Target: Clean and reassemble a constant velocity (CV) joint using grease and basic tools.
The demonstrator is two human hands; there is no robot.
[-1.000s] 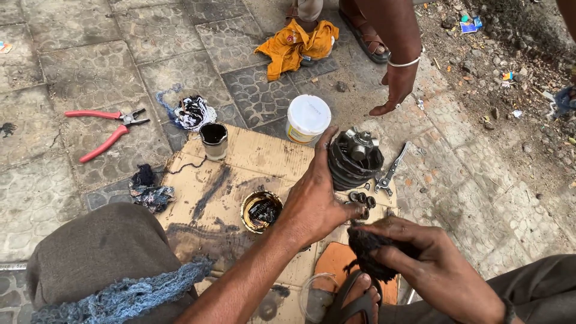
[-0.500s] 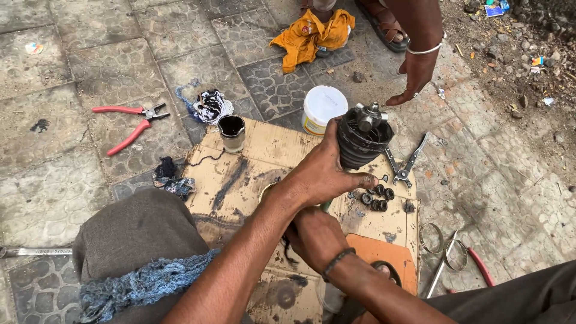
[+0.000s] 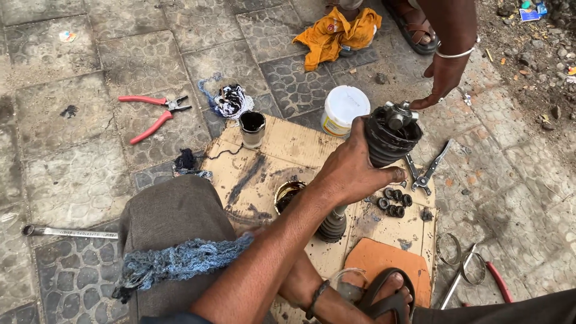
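Note:
My left hand grips the ribbed black rubber boot of a drive shaft that stands upright on greasy cardboard. A metal joint sticks out of the boot's top. A second, smaller boot sits at the shaft's lower end. My right hand reaches under my left forearm; only its wrist with a dark band shows and the fingers are hidden. An open tin of dark grease lies just left of the shaft.
Another person's hand with a bangle hovers beside the joint. Small black rollers, grey pliers, a white tub, a greasy cup, red pliers, a wrench, ring clamps, an orange cloth.
My right hand has left the lower right, where it held a black part, and slid under my left arm. My left hand kept hold of the boot.

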